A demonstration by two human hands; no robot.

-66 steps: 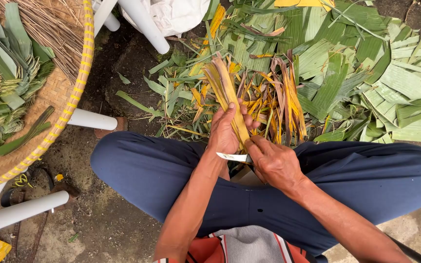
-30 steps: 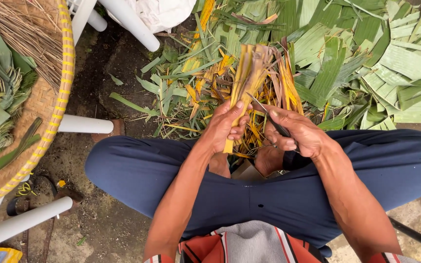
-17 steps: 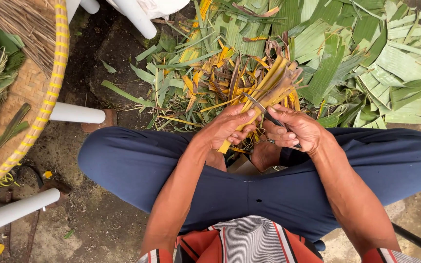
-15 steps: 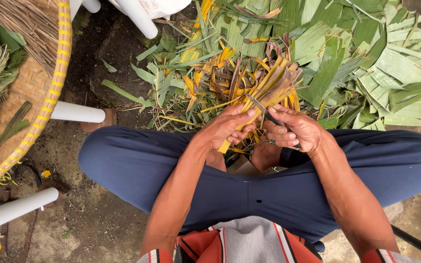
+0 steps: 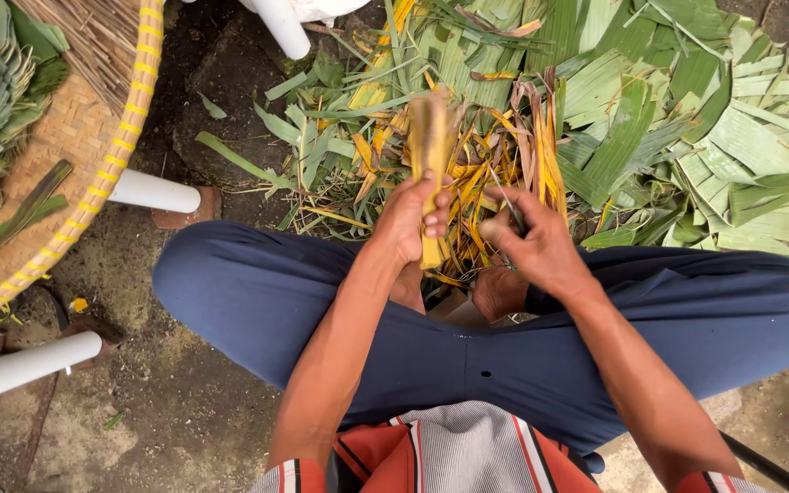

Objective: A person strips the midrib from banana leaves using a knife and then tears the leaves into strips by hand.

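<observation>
Soft, even daylight is falling from above, casting only faint shadows under the legs [image 5: 257, 301] and the tray [image 5: 93, 155]. Nothing is glaring. The yellow leaf bundle [image 5: 431, 137] is blurring slightly with motion, as is the right hand [image 5: 531, 246]. The edges are bending a little from the wide lens.
</observation>
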